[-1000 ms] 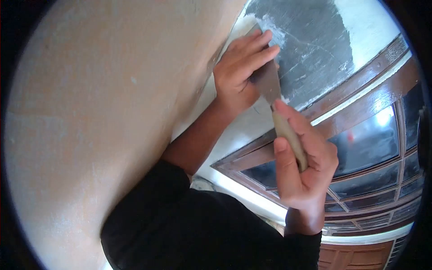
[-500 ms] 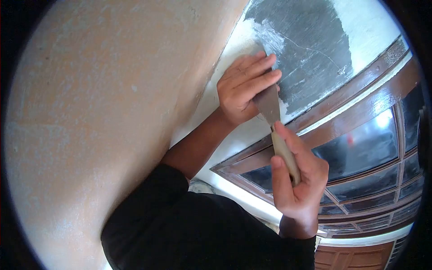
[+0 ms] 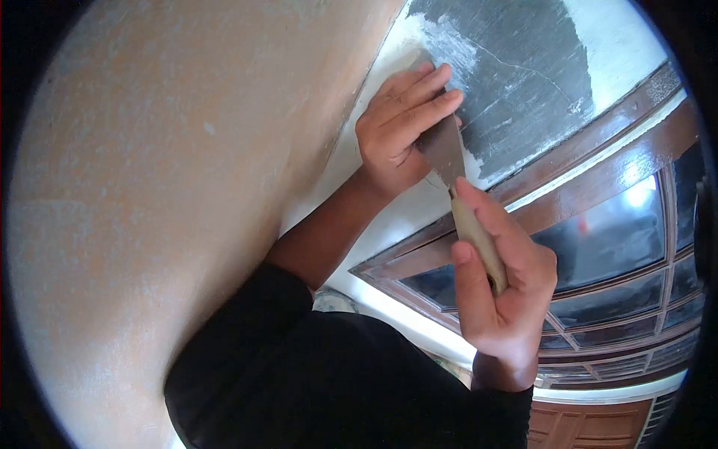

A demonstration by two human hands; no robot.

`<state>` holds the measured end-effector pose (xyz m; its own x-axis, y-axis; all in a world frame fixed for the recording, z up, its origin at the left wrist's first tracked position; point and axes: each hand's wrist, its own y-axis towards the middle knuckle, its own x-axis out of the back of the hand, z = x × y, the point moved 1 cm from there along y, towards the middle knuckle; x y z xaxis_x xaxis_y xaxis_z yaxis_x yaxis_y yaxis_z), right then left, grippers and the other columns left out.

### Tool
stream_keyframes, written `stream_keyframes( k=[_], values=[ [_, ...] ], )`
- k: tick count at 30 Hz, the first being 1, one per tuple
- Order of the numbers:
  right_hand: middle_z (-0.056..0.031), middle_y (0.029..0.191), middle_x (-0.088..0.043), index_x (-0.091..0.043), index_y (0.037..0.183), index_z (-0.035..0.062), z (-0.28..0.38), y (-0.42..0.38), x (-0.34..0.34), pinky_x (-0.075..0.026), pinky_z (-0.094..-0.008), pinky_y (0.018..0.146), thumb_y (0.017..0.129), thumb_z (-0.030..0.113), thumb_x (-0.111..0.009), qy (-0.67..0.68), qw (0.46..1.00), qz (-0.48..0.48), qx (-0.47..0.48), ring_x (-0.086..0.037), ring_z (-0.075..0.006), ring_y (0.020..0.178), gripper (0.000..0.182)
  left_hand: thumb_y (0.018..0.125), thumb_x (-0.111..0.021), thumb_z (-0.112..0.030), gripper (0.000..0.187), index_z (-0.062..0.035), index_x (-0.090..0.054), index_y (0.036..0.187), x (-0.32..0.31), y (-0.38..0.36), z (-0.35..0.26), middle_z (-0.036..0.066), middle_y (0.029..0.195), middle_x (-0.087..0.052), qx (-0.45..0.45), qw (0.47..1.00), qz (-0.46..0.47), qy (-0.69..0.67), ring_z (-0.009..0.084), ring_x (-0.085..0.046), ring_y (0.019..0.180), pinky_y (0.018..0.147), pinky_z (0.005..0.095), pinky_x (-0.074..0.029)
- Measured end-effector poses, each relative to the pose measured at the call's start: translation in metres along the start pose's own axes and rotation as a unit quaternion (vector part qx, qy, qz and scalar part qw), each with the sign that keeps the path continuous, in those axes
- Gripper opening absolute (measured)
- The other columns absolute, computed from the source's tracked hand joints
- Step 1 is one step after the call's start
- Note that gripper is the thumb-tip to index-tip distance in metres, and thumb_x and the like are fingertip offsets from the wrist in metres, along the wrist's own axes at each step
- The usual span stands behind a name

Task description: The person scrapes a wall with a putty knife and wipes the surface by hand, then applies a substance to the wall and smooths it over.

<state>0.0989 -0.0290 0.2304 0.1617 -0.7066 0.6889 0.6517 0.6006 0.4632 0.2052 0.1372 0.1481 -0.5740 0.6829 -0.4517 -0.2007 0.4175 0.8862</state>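
A putty knife (image 3: 444, 147) with a broad metal blade and a pale handle lies against the wall. My right hand (image 3: 516, 280) is closed round its handle, index finger stretched along it towards the blade. My left hand (image 3: 396, 123) is on the blade, several fingers laid across it and partly spread; its thumb is mostly hidden. At the blade's far end, partly covered by my left hand, is white filler (image 3: 449, 49) smeared at the edge of a dark grey patch (image 3: 523, 82). A thin crack line runs across that patch.
A peach-coloured wall (image 3: 164, 165) with worn paint rises close along my left arm. To the right, a brown wooden frame (image 3: 598, 138) borders dark glass panes (image 3: 606, 239). A brown panelled door (image 3: 591, 426) shows at the lower right.
Both hands and the putty knife have moved slightly upward in the view, and a little left against the grey patch. The view itself has shifted a little. Both hands stay on the knife.
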Motion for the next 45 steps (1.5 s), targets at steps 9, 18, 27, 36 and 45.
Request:
stream_keyframes(
  k=[9,18,27,36,45],
  values=[
    [-0.0143,0.103,-0.071,-0.063,0.125,-0.0038,-0.005,0.002,0.0,-0.047,-0.0241,0.084,0.087,-0.001,-0.057,-0.002,1.0,-0.012,0.022,-0.063,-0.012,0.091,0.039,0.069,-0.08,0.0,0.04,-0.0049,-0.073,0.108,-0.001,0.005,0.004,0.018,0.116,-0.069,-0.017,1.0,0.006,0.002,0.0369,-0.067,0.104,0.094,0.0449,-0.05],
    [-0.0115,0.101,-0.071,-0.063,0.126,-0.0027,-0.007,0.007,0.0,-0.045,-0.0211,0.078,0.088,-0.002,-0.056,0.015,1.0,-0.01,0.016,-0.059,-0.008,0.085,0.039,0.067,-0.08,0.001,0.042,-0.0067,-0.073,0.108,0.0,0.01,0.008,0.017,0.118,-0.069,-0.051,0.998,-0.002,0.04,0.0358,-0.067,0.106,0.094,0.043,-0.049],
    [-0.0112,0.103,-0.071,-0.062,0.127,-0.0018,-0.009,0.011,-0.003,-0.046,-0.0223,0.081,0.089,-0.004,-0.055,-0.001,0.998,-0.017,0.064,-0.06,-0.0092,0.089,0.039,0.067,-0.079,0.004,0.042,-0.0064,-0.074,0.107,-0.002,0.015,0.009,0.016,0.116,-0.07,-0.027,1.0,-0.009,0.009,0.0361,-0.067,0.106,0.095,0.0431,-0.05],
    [-0.013,0.103,-0.071,-0.063,0.125,-0.0021,-0.008,0.013,0.002,-0.047,-0.0232,0.081,0.09,-0.001,-0.056,-0.028,0.993,-0.029,0.113,-0.061,-0.0104,0.089,0.036,0.068,-0.077,0.008,0.042,-0.0058,-0.074,0.108,-0.003,0.014,0.008,0.017,0.12,-0.068,-0.037,0.999,-0.007,0.03,0.0359,-0.066,0.108,0.095,0.0422,-0.05],
    [-0.0044,0.091,-0.068,-0.064,0.123,-0.0021,-0.011,0.015,0.0,-0.043,-0.0196,0.067,0.09,-0.003,-0.053,-0.008,0.993,-0.039,0.109,-0.052,-0.0046,0.071,0.035,0.068,-0.075,0.009,0.043,-0.0042,-0.073,0.109,-0.003,0.012,0.007,0.018,0.117,-0.069,-0.01,1.0,-0.021,0.018,0.0366,-0.066,0.108,0.097,0.0427,-0.049]
  ],
)
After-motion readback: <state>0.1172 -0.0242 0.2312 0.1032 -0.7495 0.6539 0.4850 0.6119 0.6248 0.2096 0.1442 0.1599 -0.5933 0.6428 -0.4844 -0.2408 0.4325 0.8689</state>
